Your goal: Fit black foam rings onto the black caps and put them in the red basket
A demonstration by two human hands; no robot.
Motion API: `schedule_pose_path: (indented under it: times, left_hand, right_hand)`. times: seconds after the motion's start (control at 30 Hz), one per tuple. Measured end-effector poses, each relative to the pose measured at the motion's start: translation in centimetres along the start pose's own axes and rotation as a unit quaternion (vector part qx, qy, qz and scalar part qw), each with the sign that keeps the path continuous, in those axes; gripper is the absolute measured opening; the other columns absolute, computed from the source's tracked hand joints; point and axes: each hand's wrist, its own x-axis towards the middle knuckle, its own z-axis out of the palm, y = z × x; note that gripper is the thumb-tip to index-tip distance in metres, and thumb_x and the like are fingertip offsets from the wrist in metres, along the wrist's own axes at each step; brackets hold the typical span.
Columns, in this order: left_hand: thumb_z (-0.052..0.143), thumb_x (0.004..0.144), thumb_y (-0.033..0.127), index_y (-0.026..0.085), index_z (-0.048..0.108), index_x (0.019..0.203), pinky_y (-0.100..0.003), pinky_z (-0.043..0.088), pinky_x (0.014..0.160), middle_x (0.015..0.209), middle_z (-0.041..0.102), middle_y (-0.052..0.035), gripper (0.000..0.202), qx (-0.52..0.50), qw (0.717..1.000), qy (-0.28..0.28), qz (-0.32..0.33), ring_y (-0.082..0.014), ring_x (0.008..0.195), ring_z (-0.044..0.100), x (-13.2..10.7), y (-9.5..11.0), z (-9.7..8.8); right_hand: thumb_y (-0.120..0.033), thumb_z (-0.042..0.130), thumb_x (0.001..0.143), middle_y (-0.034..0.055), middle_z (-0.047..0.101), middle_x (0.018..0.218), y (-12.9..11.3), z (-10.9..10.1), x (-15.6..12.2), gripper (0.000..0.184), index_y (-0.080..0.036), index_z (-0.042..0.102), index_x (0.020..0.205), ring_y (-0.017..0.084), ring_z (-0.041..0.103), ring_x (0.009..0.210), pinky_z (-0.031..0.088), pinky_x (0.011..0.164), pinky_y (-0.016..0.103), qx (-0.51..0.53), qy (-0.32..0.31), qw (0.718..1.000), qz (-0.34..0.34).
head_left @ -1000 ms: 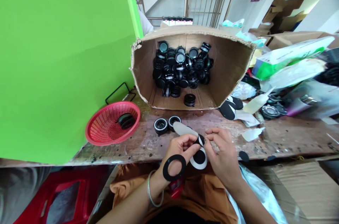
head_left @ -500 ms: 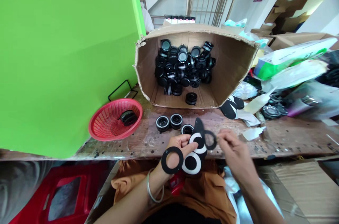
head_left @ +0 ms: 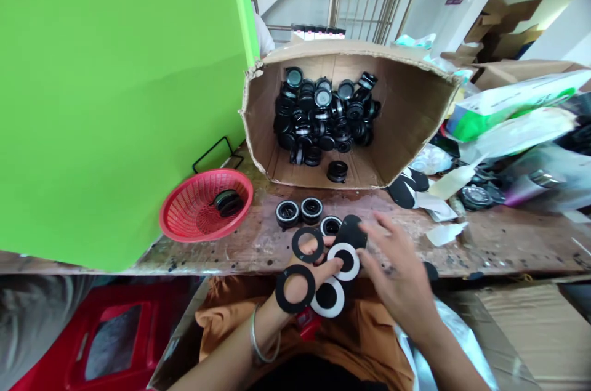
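Note:
My left hand [head_left: 302, 274] grips a sticker sheet [head_left: 344, 258] of white rings with black centres, held over the table's front edge. One loose black ring [head_left: 295, 288] lies against the palm and a second black ring [head_left: 308, 244] sits at the fingertips. My right hand [head_left: 397, 274] hovers just right of the sheet with its fingers spread, fingertips by the sheet's dark upper end [head_left: 351, 231], holding nothing. Three black round caps [head_left: 311, 209] stand on the table just beyond the hands.
A cardboard box [head_left: 406, 114] lies on its side at the back, holding several black caps. A red basket [head_left: 184, 218] with one cap stands at the left beside a green panel [head_left: 115, 83]. Bags, paper scraps and cartons crowd the right side. The wooden table [head_left: 484, 243] is stained.
My right hand peeled a black ring off the sheet and carried it left to my left hand's fingertips, then let go. The sheet has dropped slightly.

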Motion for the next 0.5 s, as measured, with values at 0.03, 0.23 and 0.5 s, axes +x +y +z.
schedule_pose_path:
  times: [0.03,0.23,0.5]
  left_hand:
    - [0.071,0.081,0.033,0.019,0.064,0.111,-0.037,0.055,0.082,0.108,0.067,-0.0081,0.034,0.008,1.000,-0.009,0.000,-0.0206,0.091,0.064,-0.2,-0.1,-0.3]
    - [0.072,0.074,0.029,0.018,0.069,0.088,-0.031,0.053,0.071,0.083,0.069,-0.0033,0.019,0.008,0.999,-0.031,-0.001,-0.0175,0.075,0.063,-0.6,0.2,0.0]
    - [0.071,0.072,0.027,0.018,0.071,0.078,-0.032,0.051,0.070,0.079,0.068,-0.0048,0.010,0.042,0.999,0.014,0.004,-0.0186,0.073,0.061,0.3,0.7,1.1]
  right_hand:
    - [-0.034,0.063,0.086,0.0128,0.060,0.124,0.6,-0.5,0.1,0.037,-0.024,0.059,0.121,0.029,0.058,0.113,0.048,0.094,0.051,0.050,0.022,0.996,0.075]
    - [-0.046,0.069,0.079,0.0032,0.064,0.077,1.8,-0.4,-0.1,0.030,-0.021,0.058,0.092,0.020,0.063,0.070,0.053,0.061,0.033,0.236,-0.047,0.933,0.268]
    - [-0.026,0.063,0.086,0.0114,0.053,0.133,0.5,0.6,-1.7,0.014,-0.023,0.070,0.099,0.032,0.038,0.133,0.033,0.107,0.056,-0.052,0.024,0.998,-0.022]
